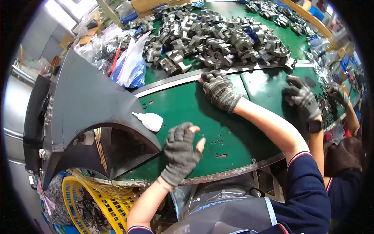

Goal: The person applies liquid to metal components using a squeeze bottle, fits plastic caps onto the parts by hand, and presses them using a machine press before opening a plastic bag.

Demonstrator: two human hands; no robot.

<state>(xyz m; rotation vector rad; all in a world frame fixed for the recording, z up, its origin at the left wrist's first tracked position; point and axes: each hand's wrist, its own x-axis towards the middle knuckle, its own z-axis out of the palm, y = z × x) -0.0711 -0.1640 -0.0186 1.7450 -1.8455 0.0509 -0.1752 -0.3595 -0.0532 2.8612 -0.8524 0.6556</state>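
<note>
In a grey knit glove with bare thumb and fingertip showing, my left hand (182, 151) hovers over the green table (230, 136), fingers apart and nothing held. My right hand (219, 90), gloved alike, reaches to the metal strip (167, 86) across the table, beside the near edge of a heap of grey metal castings (218, 39). Its fingers are bent, and what they touch or hold is hidden. A white squeeze bottle (151, 121) lies left of my left hand, on the edge of a dark grey metal chute (89, 89).
On the right, a co-worker's gloved hands (302, 95) are over the table, near small parts. A yellow basket (74, 195) stands below the table at the lower left. Plastic bags (134, 62) with blue contents lie behind the chute. More castings (276, 17) sit at the back right.
</note>
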